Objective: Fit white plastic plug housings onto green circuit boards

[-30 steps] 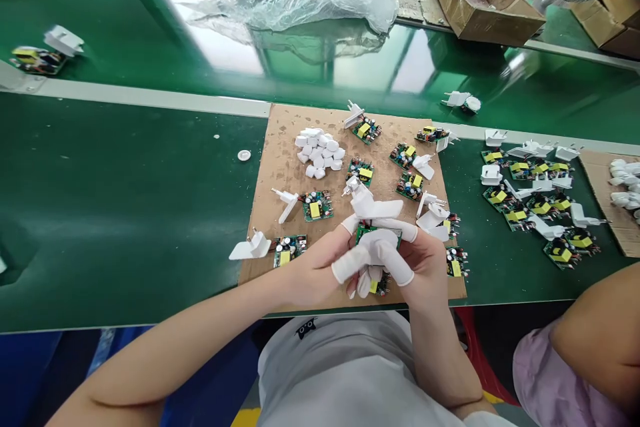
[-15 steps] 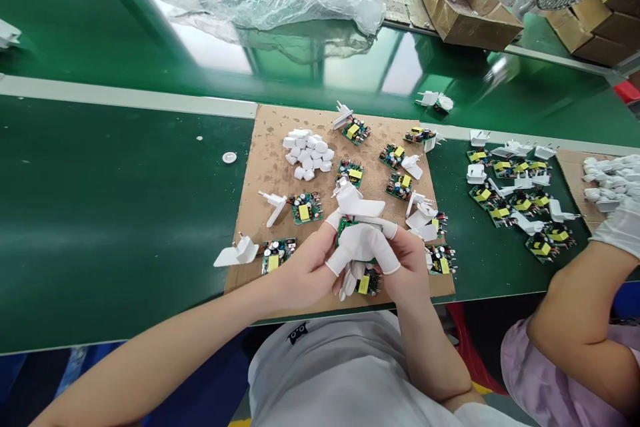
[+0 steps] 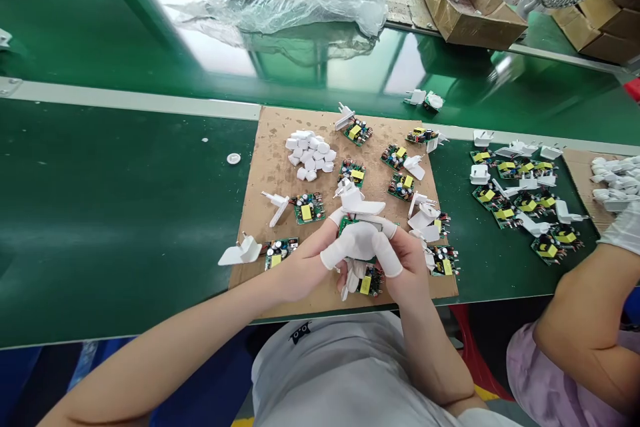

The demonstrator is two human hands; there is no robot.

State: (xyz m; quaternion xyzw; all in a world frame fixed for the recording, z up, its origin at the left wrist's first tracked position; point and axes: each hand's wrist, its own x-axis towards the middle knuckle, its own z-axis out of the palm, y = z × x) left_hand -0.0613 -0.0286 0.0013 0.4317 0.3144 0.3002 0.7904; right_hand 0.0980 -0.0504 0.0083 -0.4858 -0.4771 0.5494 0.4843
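Observation:
Both my hands meet over the near part of a cardboard sheet [image 3: 320, 303], with white finger cots on several fingers. Between them is a green circuit board [image 3: 349, 221], mostly covered, with a white plug piece [image 3: 363, 204] at its far side. My left hand [image 3: 313, 257] grips the board's left side, and my right hand [image 3: 403, 250] its right. The thumbs come together on top; whether a white piece lies beneath them I cannot tell. Around the hands lie circuit boards with white plugs, such as this board [image 3: 309, 208]. A pile of small white pieces [image 3: 310, 155] sits beyond.
On the right, more boards with plugs [image 3: 525, 203] cover the green bench, near a co-worker's gloved hand [image 3: 623, 230]. A white disc [image 3: 233, 159] lies left of the cardboard. Behind runs a green belt [image 3: 300, 80] carrying one plug assembly [image 3: 425, 100]. An open carton [image 3: 470, 7] stands beyond.
The plug assembly on the green belt has shifted left. The whole view has moved slightly. My hands keep the same hold on the board, thumbs still together.

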